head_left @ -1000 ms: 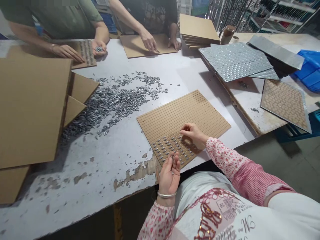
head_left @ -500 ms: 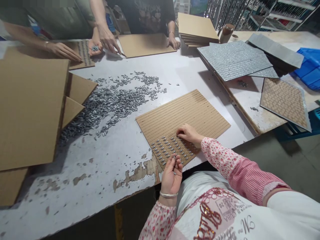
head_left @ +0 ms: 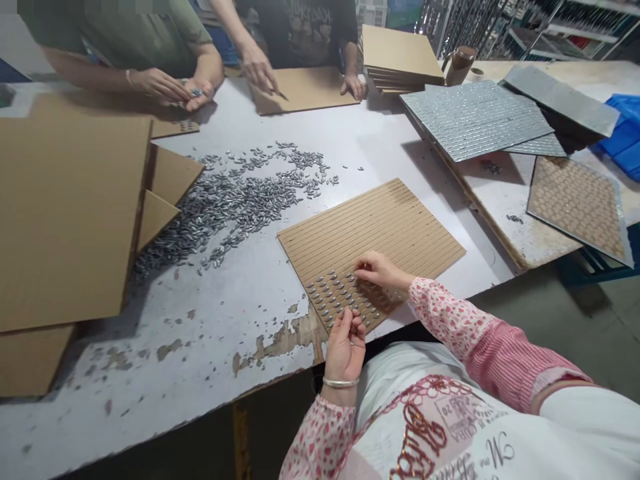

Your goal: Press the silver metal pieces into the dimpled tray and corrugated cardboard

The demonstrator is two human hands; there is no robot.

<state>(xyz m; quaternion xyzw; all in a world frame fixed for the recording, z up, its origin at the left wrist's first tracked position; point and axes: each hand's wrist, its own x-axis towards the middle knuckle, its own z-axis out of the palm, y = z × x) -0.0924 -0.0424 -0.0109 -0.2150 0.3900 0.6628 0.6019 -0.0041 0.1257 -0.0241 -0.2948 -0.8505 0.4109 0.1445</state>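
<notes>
A tan grooved board [head_left: 373,220] lies at an angle on the table before me. Rows of small grey spindle-shaped metal pieces [head_left: 333,290] sit along the grooves at its near left part. My right hand [head_left: 383,270] is over those rows, thumb and fingers pinched together at the board's surface; whatever is between the fingertips is hidden. Just off the board's near corner, my left hand [head_left: 345,350] is palm up with its fingers curled in, and a bit of grey metal shows inside. A large loose heap of the same pieces [head_left: 235,207] spreads across the table to the left.
Cardboard sheets [head_left: 70,213] are stacked at the left. Across the table, one person's hands [head_left: 175,90] hold grey pieces; another's hand [head_left: 260,70] is over a plain board [head_left: 310,90]. Silvery ridged panels [head_left: 480,120] and a patterned panel [head_left: 577,203] lie at the right.
My right hand stays pinched over nearly the same rows, and my left fingers curl slightly tighter. Across the table, one person's hands have come together; the other's hand moved over the plain board.
</notes>
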